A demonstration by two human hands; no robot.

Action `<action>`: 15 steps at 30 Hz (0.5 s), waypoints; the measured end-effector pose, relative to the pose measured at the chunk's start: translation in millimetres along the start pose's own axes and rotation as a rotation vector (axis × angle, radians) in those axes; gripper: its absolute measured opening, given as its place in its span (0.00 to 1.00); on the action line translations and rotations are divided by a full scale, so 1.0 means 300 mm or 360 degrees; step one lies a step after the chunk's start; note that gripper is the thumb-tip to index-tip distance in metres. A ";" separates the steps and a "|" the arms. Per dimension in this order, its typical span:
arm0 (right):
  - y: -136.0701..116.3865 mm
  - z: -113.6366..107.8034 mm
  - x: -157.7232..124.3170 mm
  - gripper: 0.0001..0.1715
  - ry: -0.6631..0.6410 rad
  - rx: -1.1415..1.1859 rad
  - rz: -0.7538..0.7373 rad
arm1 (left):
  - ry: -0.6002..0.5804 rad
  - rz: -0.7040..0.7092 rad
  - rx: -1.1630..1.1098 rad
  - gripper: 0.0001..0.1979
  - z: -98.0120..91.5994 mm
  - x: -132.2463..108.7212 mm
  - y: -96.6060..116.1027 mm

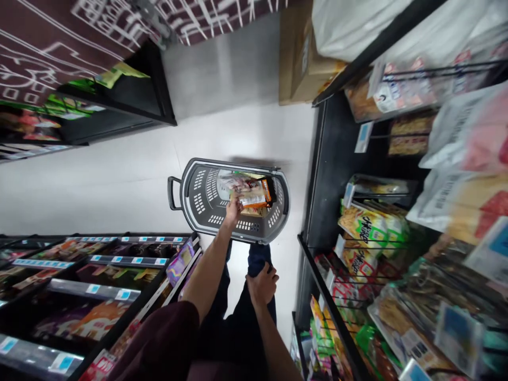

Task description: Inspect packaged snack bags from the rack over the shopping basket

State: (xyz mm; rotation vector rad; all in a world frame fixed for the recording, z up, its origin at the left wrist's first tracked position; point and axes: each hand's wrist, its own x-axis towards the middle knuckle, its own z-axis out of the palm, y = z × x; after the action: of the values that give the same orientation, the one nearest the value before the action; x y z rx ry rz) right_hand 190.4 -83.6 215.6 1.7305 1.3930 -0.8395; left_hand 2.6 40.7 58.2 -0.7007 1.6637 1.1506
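A grey plastic shopping basket stands on the floor in front of my feet, with slotted walls and a handle projecting at its left end. My left hand reaches down inside it, its fingers closed at the edge of a snack bag with a pale front and an orange-and-black end. Other packages lie beneath that bag, partly hidden. Near the basket's front rim, my right hand rests on my knee, fingers loosely bent and somewhat apart, holding nothing.
Shelves of packaged snacks line the right side, and low shelf tiers with price tags run along the left. A cardboard box sits at the upper right. A brown printed cloth covers the upper left.
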 end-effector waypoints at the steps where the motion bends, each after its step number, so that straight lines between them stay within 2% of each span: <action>1: -0.006 0.010 -0.007 0.43 0.0002 -0.0007 0.0003 | -0.0018 -0.0001 0.0015 0.19 -0.029 -0.026 0.007; 6: -0.042 0.062 -0.041 0.42 0.0051 -0.0032 -0.0009 | -0.0123 -0.0068 0.0096 0.23 -0.194 -0.171 -0.017; 10: -0.063 0.072 -0.079 0.45 0.0020 -0.0029 0.0001 | -0.0190 -0.0075 0.0092 0.24 -0.331 -0.298 -0.036; 12: -0.062 0.064 -0.111 0.43 0.0027 0.0033 -0.0073 | -0.0219 -0.0086 0.0096 0.23 -0.393 -0.369 -0.017; 15: -0.056 0.032 -0.185 0.40 0.0014 0.0157 -0.0217 | -0.0232 -0.0122 0.0112 0.23 -0.483 -0.499 0.057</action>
State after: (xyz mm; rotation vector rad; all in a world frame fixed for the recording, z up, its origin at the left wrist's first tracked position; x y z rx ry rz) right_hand 162.9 -116.9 255.6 1.7292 1.5115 -0.9907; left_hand -11.3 -94.9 216.6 -0.6160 1.5344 1.0587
